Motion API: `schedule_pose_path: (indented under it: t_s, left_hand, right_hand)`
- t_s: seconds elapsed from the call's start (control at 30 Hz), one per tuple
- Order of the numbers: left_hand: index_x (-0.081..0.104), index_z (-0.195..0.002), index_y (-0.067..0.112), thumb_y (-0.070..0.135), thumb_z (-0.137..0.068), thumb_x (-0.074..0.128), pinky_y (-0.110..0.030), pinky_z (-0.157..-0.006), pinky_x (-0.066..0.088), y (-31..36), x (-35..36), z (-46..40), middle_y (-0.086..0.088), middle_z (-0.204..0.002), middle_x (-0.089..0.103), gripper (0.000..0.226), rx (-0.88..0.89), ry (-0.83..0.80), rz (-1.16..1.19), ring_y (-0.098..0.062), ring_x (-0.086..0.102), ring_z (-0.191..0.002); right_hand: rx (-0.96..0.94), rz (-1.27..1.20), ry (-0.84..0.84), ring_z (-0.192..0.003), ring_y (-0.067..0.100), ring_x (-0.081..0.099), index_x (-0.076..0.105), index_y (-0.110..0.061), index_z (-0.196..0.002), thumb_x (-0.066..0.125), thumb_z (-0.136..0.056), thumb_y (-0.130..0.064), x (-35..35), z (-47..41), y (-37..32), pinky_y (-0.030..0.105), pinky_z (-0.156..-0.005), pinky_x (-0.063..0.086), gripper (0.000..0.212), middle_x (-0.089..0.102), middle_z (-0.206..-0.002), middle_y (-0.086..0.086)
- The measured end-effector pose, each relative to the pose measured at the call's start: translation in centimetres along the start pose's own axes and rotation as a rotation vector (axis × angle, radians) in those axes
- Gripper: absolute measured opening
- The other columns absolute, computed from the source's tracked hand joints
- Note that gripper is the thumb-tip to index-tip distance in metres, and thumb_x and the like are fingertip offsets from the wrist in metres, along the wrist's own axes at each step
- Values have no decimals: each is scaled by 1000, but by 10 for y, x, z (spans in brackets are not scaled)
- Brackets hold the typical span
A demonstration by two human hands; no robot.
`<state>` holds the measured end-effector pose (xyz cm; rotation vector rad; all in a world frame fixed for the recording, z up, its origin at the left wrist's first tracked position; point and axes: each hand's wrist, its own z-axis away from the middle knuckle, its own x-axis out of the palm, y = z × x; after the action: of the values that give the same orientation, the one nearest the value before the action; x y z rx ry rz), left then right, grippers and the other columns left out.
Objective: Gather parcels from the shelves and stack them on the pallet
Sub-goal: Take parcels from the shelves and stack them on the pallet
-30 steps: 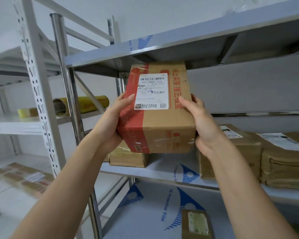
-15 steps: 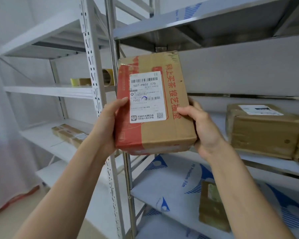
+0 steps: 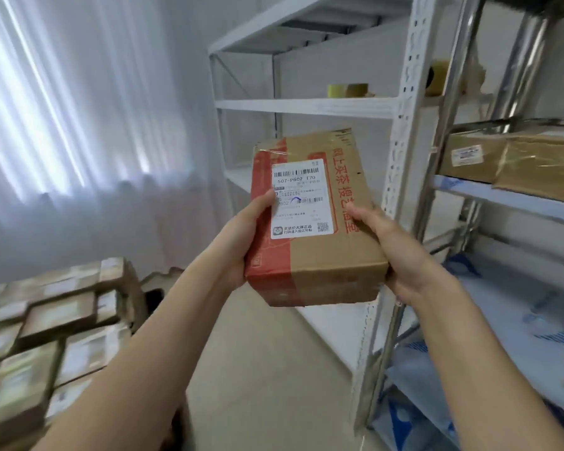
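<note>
two bare forearms reach up from the bottom edge. left hand [image 3: 241, 242] grips the red-taped left side of a brown cardboard parcel with red tape and a white shipping label [image 3: 313, 222], thumb lying on the top face at the label's edge, fingers hidden beneath. right hand [image 3: 398, 255] holds the parcel's right side, thumb curled over the top edge, fingers wrapped under the near corner. the parcel is held in the air at chest height, tilted, label facing up, in front of the white perforated steel upright [image 3: 401, 151] and clear of any shelf. lower left: a blurred stack of brown cardboard parcels with pale labels [image 3: 46, 336], tightly packed in layers; what it rests on is not visible. right: a grey metal shelf with blue-printed protective film [image 3: 502, 196] carrying two tape-wrapped brown parcels [image 3: 518, 157], side by side. further back: a white shelf rack [image 3: 306, 107] holding yellowish tape rolls [image 3: 347, 90]. behind, a white pleated curtain [image 3: 79, 125].
</note>
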<state>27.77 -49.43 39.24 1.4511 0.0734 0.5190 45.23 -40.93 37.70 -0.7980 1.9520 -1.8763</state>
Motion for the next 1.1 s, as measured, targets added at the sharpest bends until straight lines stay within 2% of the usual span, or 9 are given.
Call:
schedule_pose_path:
  t_s: [0.07, 0.13, 0.33, 0.43, 0.57, 0.7, 0.83, 0.97, 1.1]
  left_hand:
    - [69, -102, 16, 41, -95, 58, -27, -61, 59, -2, -48, 18, -5, -90, 77, 28, -23, 88, -2, -18, 74, -70]
    - [68, -102, 14, 38, -94, 59, -26, -56, 59, -2, -92, 37, -5, -86, 77, 26, -45, 184, -2, -17, 73, -65]
    - [68, -99, 12, 38, -96, 57, -32, -60, 61, 9, -199, 85, -7, -84, 77, 28, -23, 429, 78, -21, 74, -66]
    - [68, -94, 14, 38, -98, 55, -30, -53, 60, 16, -241, 101, -5, -78, 76, 27, 32, 539, 89, -19, 73, -61]
    - [70, -100, 17, 39, -97, 56, -33, -61, 62, 18, -298, 106, -5, -90, 77, 27, 49, 684, 75, -20, 75, -72]
    - [66, -114, 18, 34, -99, 55, -33, -57, 60, 12, -351, 91, -5, -95, 77, 25, 22, 788, 80, -21, 75, -76]
    - [68, -106, 17, 29, -98, 57, -41, -74, 57, 13, -402, 63, -7, -96, 77, 18, -40, 873, 100, -27, 72, -88]
    - [66, -117, 19, 30, -99, 55, -37, -68, 55, 15, -452, 40, -5, -96, 77, 24, -57, 920, 89, -26, 72, -88]
    - [64, -117, 18, 31, -99, 54, -34, -61, 55, 1, -498, 40, -5, -92, 77, 24, -119, 992, 136, -24, 74, -79]
  right_hand:
    - [54, -19, -61, -92, 17, 73, 59, -25, -127, 56, -96, -37, 44, -7, 17, 29, -73, 58, 33, 76, -104, -1]
    - [126, -30, -121, -88, 16, 74, 60, -23, -126, 56, -96, -36, 86, -12, 34, 27, -69, 57, 32, 76, -103, 0]
    - [285, -11, -310, -73, 11, 74, 64, -19, -119, 57, -97, -33, 202, -34, 74, 21, -54, 54, 28, 77, -89, -1]
    - [296, -8, -412, -88, 15, 74, 60, -19, -127, 60, -95, -35, 252, -52, 88, 26, -66, 57, 36, 76, -101, 1]
    - [286, -34, -545, -100, 17, 71, 53, -26, -135, 61, -95, -36, 309, -80, 115, 32, -81, 56, 41, 74, -111, -1]
    - [354, -78, -640, -95, 18, 72, 50, -28, -135, 57, -98, -30, 358, -113, 151, 32, -74, 57, 38, 75, -109, 1]
    - [433, -111, -645, -89, 20, 73, 46, -22, -139, 55, -99, -21, 404, -156, 185, 32, -65, 58, 42, 74, -109, 5]
    - [483, -109, -650, -96, 23, 72, 44, -24, -141, 55, -98, -15, 447, -194, 221, 38, -75, 57, 45, 73, -110, 5]
    - [572, -74, -724, -100, 26, 71, 45, -26, -139, 54, -99, -19, 492, -207, 249, 40, -76, 58, 42, 74, -110, 5]
